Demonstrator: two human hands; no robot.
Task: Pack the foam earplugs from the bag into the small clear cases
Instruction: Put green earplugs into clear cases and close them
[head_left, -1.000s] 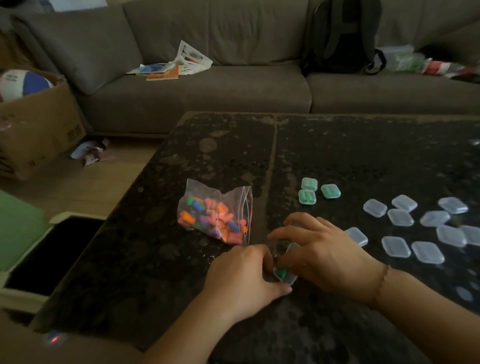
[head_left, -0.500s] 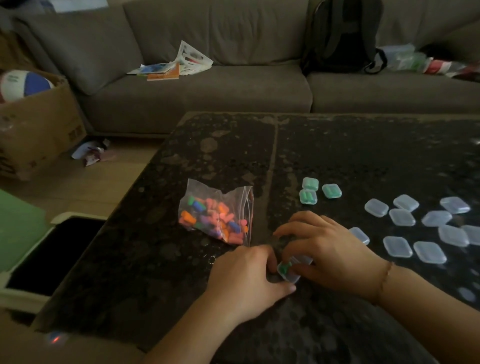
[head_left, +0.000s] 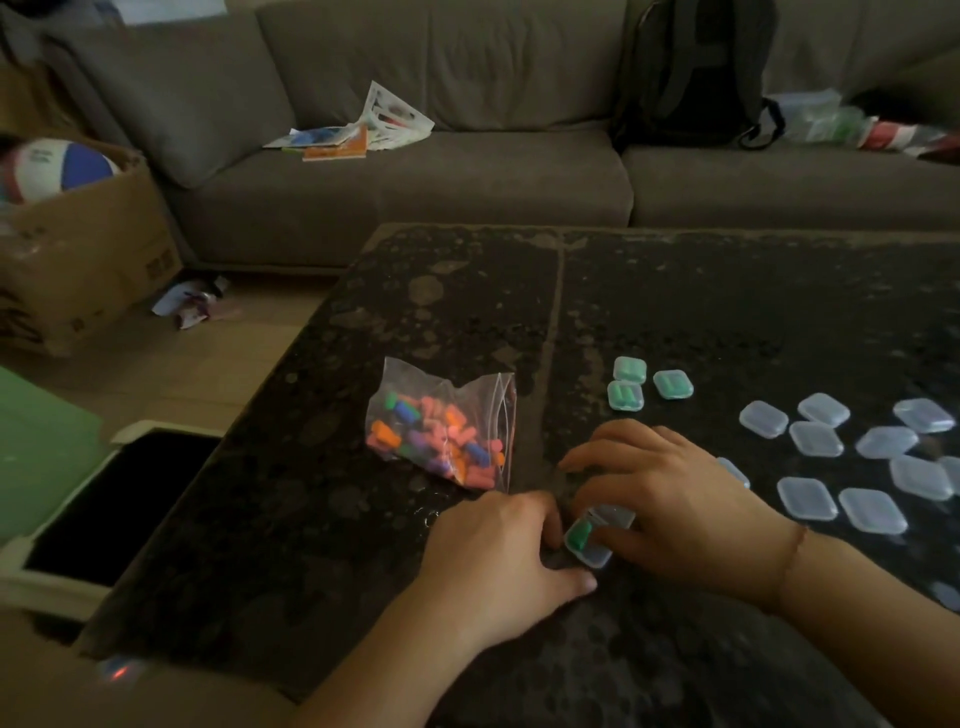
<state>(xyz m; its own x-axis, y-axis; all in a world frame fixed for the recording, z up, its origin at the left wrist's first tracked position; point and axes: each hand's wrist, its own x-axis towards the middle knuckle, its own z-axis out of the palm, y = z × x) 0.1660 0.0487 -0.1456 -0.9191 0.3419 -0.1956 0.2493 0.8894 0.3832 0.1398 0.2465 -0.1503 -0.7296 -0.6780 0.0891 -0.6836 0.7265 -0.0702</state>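
A small clear case (head_left: 597, 535) with a green earplug inside lies on the dark stone table (head_left: 467, 312) between my hands, its lid half raised. My left hand (head_left: 493, 561) holds its left side with curled fingers. My right hand (head_left: 670, 504) pinches its lid and right side from above. A clear zip bag (head_left: 441, 431) of coloured foam earplugs lies just beyond my left hand. Three closed cases holding green earplugs (head_left: 631, 384) sit farther back. Several empty clear cases (head_left: 852, 462) are spread to the right.
A grey sofa (head_left: 467, 182) runs behind the table, with papers (head_left: 358, 135) and a dark backpack (head_left: 691, 73) on it. A cardboard box with a ball (head_left: 78, 218) stands on the floor at left. An open white bin (head_left: 104, 499) sits by the table's left edge.
The case's lid has come down from upright to a low tilt under my right fingers. Both hands stay at the same spot on the table.
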